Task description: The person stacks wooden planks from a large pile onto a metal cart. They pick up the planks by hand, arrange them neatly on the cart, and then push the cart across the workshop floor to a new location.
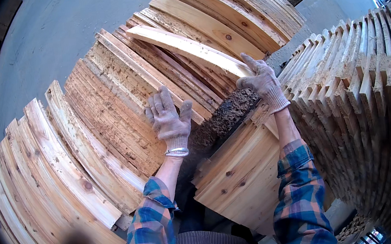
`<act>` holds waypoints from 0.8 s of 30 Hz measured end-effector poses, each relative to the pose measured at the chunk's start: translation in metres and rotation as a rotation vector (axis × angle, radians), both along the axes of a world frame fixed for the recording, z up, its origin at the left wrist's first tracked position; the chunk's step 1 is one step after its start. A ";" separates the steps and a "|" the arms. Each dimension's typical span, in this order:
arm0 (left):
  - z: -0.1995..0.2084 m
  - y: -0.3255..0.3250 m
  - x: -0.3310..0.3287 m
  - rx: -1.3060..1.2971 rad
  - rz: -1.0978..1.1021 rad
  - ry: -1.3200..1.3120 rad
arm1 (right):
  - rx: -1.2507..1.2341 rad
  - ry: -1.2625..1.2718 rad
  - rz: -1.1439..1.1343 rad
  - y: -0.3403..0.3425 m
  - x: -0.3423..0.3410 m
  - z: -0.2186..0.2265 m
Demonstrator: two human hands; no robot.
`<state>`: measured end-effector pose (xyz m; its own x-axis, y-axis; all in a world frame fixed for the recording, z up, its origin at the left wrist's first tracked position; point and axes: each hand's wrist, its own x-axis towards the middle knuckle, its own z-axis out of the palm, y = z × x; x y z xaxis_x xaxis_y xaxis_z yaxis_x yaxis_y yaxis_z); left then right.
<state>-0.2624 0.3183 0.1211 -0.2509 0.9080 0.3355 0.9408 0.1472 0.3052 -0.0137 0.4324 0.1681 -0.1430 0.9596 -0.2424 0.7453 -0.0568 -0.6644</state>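
Observation:
Both hands wear pale knitted work gloves, dusty at the fingers. My left hand (169, 115) lies over the edges of the stacked boards (111, 115), its fingers stretched out and thumb apart, gripping nothing. At the right, my right hand (264, 84) has the near end of a light wooden board (191, 49) between thumb and forefinger. That board slants across the row, its far end raised over darker, dirt-specked boards. The other fingers of my right hand are partly hidden behind the glove's back.
A pile of dark crumbly dirt (227, 118) lies between my hands. Nearer me is a stack of smooth boards (241, 179). A tall stack of planks (353, 93) stands at the right. Grey concrete floor (72, 30) shows beyond the row.

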 end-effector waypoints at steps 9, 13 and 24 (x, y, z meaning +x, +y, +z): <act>0.005 0.003 0.001 -0.100 -0.011 0.054 | -0.039 0.587 -0.847 0.017 0.036 -0.087; 0.011 0.006 0.010 -0.111 -0.047 0.026 | -0.206 0.194 -0.717 0.052 0.050 -0.110; 0.006 0.005 0.003 -0.058 -0.022 0.095 | -0.285 0.800 -0.750 -0.094 -0.027 -0.074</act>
